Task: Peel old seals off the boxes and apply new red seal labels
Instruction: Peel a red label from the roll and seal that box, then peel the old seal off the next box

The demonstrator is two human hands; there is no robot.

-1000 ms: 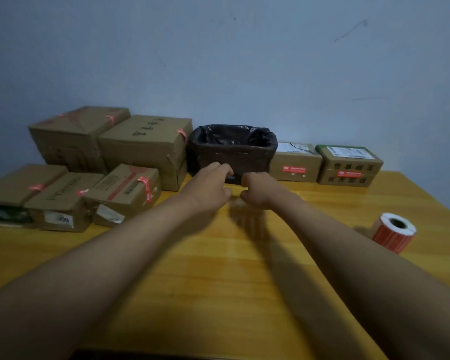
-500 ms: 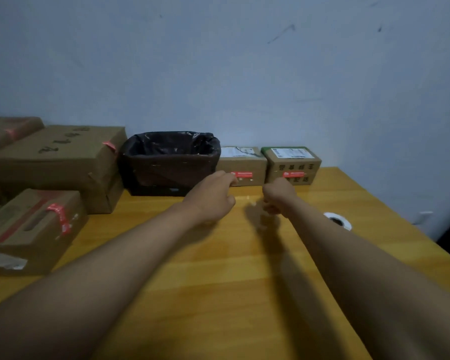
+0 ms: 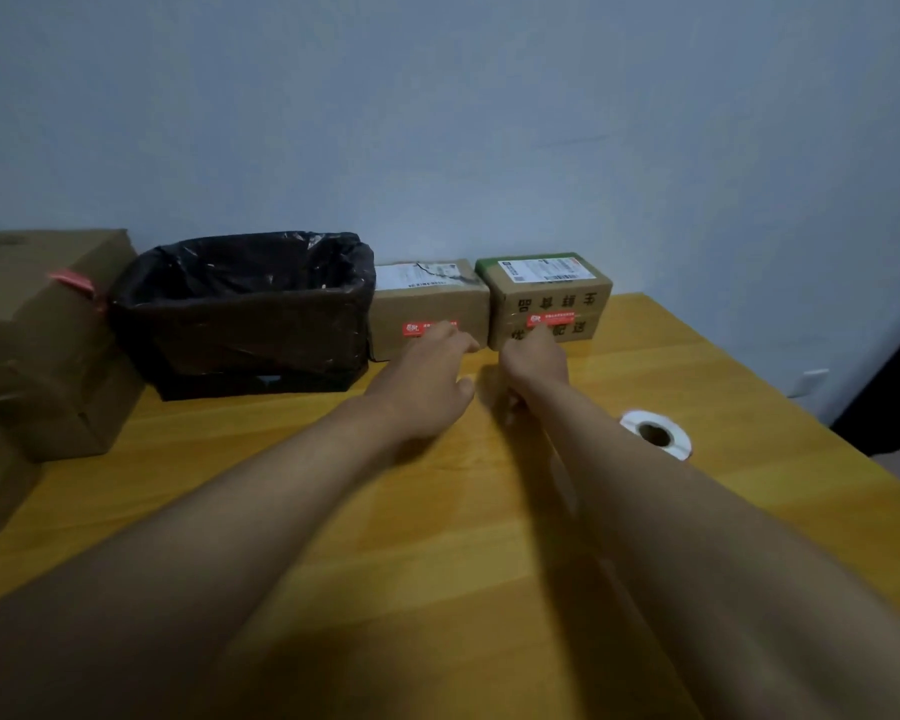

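- The yellow wooden table fills the lower view; my forearms cover much of it, and its near edge is cut off.
- Big brown cardboard boxes run off the left edge, so I only see part of them; one carries a crumpled red strip at its corner.
- The box lined with a black plastic bag stands against the wall, its inside too dark to read.
- Just right of it sit two small boxes side by side: the plain brown cardboard box and the brown box with a green-edged top.
- My left hand reaches toward the plain box, fingers loosely extended, hiding part of its red seal label; I can't tell whether the fingertips touch it.
- My right hand is curled; its fingers are hidden from me, so whether it holds anything I cannot tell. It overlaps the lower edge of the other box's red seal.
- The white label roll lies beside my right forearm, partly hidden by it.
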